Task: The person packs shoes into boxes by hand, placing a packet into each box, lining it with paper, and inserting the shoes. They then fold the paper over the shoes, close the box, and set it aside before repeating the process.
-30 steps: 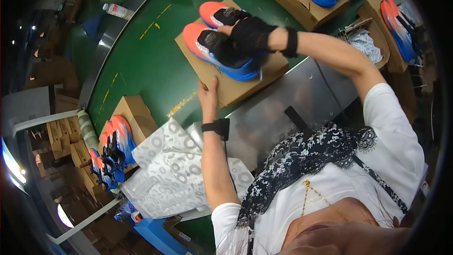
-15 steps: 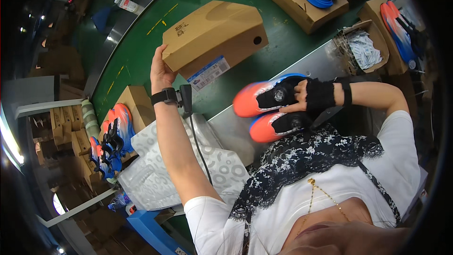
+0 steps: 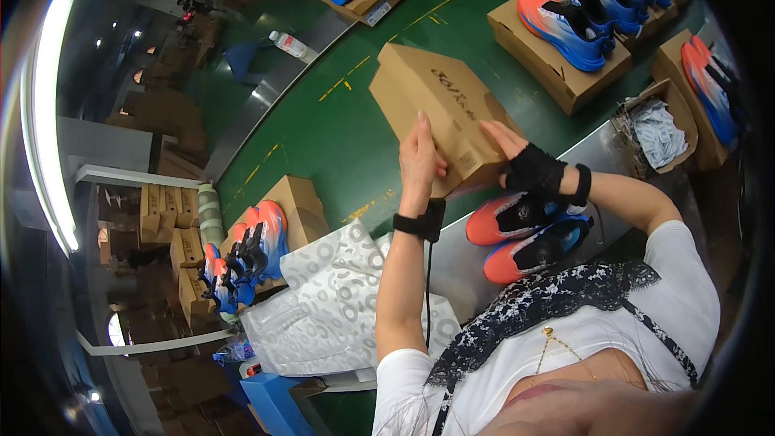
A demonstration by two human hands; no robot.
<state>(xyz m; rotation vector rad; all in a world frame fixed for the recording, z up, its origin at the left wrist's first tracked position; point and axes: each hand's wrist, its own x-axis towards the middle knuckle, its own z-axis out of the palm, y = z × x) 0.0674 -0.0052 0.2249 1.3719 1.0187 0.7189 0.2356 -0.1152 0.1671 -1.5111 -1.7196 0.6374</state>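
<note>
From the head camera, a closed brown cardboard box [image 3: 442, 113] lies tilted on the green belt [image 3: 339, 137], its near end lifted over the metal table edge [image 3: 601, 145]. The left hand [image 3: 420, 160] presses flat against the near left side of the box, fingers straight and pointing up. The right hand [image 3: 523, 163], in a black fingerless glove, is spread open on the near right end, with the fingers laid on the cardboard. Neither hand curls around anything; both hold the box by pressing from two sides.

Just below the right wrist, a pair of orange and blue shoes [image 3: 529, 234] lies on the metal table. White patterned wrapping paper [image 3: 339, 307] is spread near the left elbow.

The box looks light and fairly stiff, but its thin walls would probably dent under a hard squeeze. The cardboard seems dry and not slippery. The best places to hold it appear to be the two short ends or the bottom corners, where the folded edges give strength, rather than the middle of the lid.
</note>
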